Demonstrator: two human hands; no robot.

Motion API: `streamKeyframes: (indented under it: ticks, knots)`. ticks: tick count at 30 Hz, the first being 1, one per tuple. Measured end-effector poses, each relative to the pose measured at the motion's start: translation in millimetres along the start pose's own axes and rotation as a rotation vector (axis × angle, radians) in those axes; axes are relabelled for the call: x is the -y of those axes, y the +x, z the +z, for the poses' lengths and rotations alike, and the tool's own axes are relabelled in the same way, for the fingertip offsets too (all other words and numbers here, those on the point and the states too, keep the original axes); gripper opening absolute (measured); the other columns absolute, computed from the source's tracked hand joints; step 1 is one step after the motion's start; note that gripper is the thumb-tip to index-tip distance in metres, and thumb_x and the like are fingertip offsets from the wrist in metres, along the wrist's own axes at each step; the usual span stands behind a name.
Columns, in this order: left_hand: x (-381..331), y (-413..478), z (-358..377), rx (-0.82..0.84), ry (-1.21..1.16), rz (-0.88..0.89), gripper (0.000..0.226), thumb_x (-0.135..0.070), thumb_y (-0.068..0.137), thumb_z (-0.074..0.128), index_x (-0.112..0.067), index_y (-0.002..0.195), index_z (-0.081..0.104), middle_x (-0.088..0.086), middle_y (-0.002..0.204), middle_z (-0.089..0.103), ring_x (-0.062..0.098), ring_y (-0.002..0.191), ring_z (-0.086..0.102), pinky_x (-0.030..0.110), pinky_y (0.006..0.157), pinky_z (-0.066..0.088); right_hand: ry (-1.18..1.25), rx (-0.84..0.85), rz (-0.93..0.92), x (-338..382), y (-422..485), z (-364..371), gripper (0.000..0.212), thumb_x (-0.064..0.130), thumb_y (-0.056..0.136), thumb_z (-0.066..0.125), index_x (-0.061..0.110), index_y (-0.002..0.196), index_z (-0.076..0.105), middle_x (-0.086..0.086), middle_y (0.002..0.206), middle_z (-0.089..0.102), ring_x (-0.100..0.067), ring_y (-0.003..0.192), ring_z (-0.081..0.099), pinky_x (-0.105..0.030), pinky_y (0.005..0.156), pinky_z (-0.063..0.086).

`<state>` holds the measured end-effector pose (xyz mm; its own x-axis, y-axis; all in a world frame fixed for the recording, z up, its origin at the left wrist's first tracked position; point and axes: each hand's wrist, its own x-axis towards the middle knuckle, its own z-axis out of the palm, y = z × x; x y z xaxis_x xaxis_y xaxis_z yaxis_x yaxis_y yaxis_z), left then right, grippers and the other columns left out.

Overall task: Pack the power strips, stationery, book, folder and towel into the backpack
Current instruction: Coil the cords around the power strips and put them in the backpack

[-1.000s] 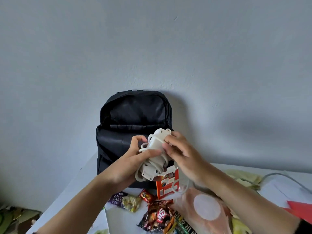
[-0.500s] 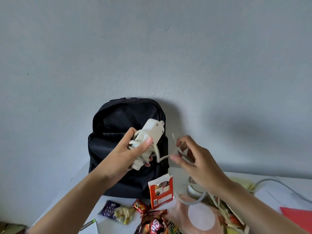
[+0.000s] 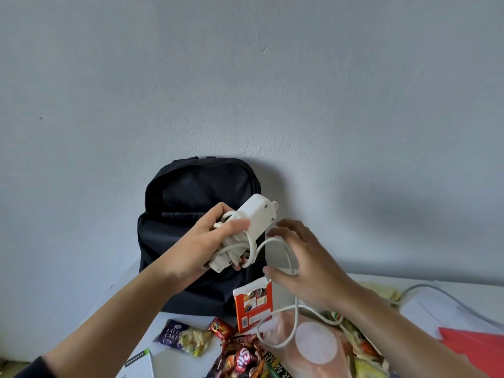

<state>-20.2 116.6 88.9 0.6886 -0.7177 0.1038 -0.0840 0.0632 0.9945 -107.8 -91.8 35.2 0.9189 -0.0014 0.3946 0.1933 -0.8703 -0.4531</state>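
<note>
A black backpack stands open against the wall at the back of the table. In front of it my left hand grips a white power strip with its cord wound round it. A loose loop of white cord hangs from the strip down to the table. My right hand is beside the strip with fingers spread, the cord running under its fingers. A red folder lies at the right edge.
An orange and white carton stands in front of the backpack. Snack packets and a clear plastic bag crowd the near table. A grey cable and white paper lie at right.
The view has dropped slightly. My right hand has let the pinched cord slide and opened, moving closer to the strip. The left hand has kept holding the strip, now tilted more.
</note>
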Motion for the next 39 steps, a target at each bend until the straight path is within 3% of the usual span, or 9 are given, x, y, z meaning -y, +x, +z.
streamKeyframes:
  ticks: [8, 10, 13, 16, 21, 27, 34, 36, 39]
  knots:
    - [-17.6, 3.4, 15.4, -0.1, 0.228, 0.267, 0.048, -0.036, 0.088, 0.077, -0.01, 0.118, 0.051, 0.0, 0.09, 0.071, 0.018, 0.081, 0.072, 0.031, 0.069, 0.061, 0.546, 0.157, 0.024, 34.6, 17.6, -5.7, 0.063, 0.056, 0.089, 0.07, 0.038, 0.143, 0.041, 0.015, 0.132, 0.064, -0.001, 0.126, 0.057, -0.035, 0.112, 0.044]
    - [-19.8, 2.9, 17.1, -0.115, 0.22, 0.308, 0.049, -0.044, 0.09, 0.076, -0.011, 0.117, 0.053, -0.001, 0.089, 0.069, 0.014, 0.079, 0.071, 0.025, 0.064, 0.057, 0.584, 0.16, 0.022, 36.4, 22.0, -16.2, 0.053, 0.037, 0.093, 0.071, 0.028, 0.139, 0.048, 0.016, 0.122, 0.067, 0.002, 0.115, 0.063, -0.022, 0.102, 0.049]
    - [-24.7, 4.7, 13.0, -0.134, 0.187, 0.306, 0.047, -0.047, 0.088, 0.069, -0.012, 0.116, 0.056, 0.0, 0.088, 0.067, 0.02, 0.076, 0.069, 0.028, 0.061, 0.056, 0.498, 0.115, -0.004, 35.6, 22.7, -35.5, 0.023, 0.043, 0.094, 0.063, 0.028, 0.112, 0.063, 0.03, 0.08, 0.064, 0.009, 0.077, 0.06, -0.009, 0.075, 0.042]
    - [-30.0, 6.1, 6.3, -0.133, 0.115, 0.266, 0.042, -0.048, 0.089, 0.068, -0.015, 0.114, 0.061, 0.004, 0.09, 0.068, 0.028, 0.082, 0.068, 0.037, 0.066, 0.056, 0.389, 0.0, -0.069, 32.8, 17.3, -45.4, 0.041, 0.055, 0.096, 0.05, 0.019, 0.091, 0.069, 0.003, 0.065, 0.048, -0.005, 0.058, 0.04, -0.021, 0.062, 0.033]
    - [-29.8, 6.6, 4.6, -0.098, 0.017, 0.2, 0.059, -0.062, 0.085, 0.064, -0.007, 0.109, 0.066, 0.017, 0.094, 0.067, 0.035, 0.083, 0.06, 0.053, 0.08, 0.046, 0.225, -0.08, -0.209, 39.2, 13.5, -57.5, 0.057, 0.046, 0.101, 0.052, 0.004, 0.064, 0.042, -0.008, 0.059, 0.033, -0.021, 0.056, 0.031, -0.034, 0.058, 0.029]
    - [-28.3, 2.4, 5.8, 0.068, -0.135, 0.145, 0.054, -0.04, 0.072, 0.069, -0.004, 0.112, 0.064, 0.02, 0.096, 0.07, 0.033, 0.08, 0.067, 0.038, 0.072, 0.055, 0.324, 0.077, -0.053, 27.4, 13.2, -80.1, 0.05, 0.052, 0.092, 0.06, 0.006, 0.073, 0.063, 0.003, 0.058, 0.036, -0.008, 0.055, 0.032, -0.022, 0.057, 0.027]
    - [-30.6, 0.8, 6.3, 0.186, 0.041, 0.219, 0.063, -0.029, 0.063, 0.063, -0.006, 0.122, 0.06, 0.014, 0.1, 0.063, 0.028, 0.079, 0.064, 0.032, 0.059, 0.054, 0.293, 0.193, 0.132, 11.4, 28.4, -69.6, 0.079, 0.07, 0.077, 0.058, -0.008, 0.081, 0.049, -0.009, 0.066, 0.041, -0.016, 0.054, 0.048, -0.026, 0.06, 0.043]
    - [-30.5, 0.8, 5.8, 0.188, 0.093, 0.225, 0.063, -0.03, 0.063, 0.063, -0.007, 0.122, 0.06, 0.013, 0.102, 0.063, 0.028, 0.082, 0.064, 0.032, 0.059, 0.055, 0.221, 0.217, 0.165, 11.8, 28.7, -67.8, 0.075, 0.075, 0.075, 0.051, 0.002, 0.089, 0.062, -0.002, 0.061, 0.051, -0.01, 0.053, 0.052, -0.019, 0.06, 0.042]
    - [-31.6, -0.1, 2.8, 0.209, 0.166, 0.23, 0.063, -0.032, 0.065, 0.065, -0.008, 0.123, 0.06, 0.01, 0.102, 0.065, 0.025, 0.084, 0.064, 0.029, 0.061, 0.054, 0.193, 0.239, 0.17, 9.8, 29.1, -67.6, 0.027, 0.075, 0.077, 0.048, 0.057, 0.091, 0.064, 0.018, 0.073, 0.069, -0.004, 0.06, 0.056, -0.019, 0.063, 0.046]
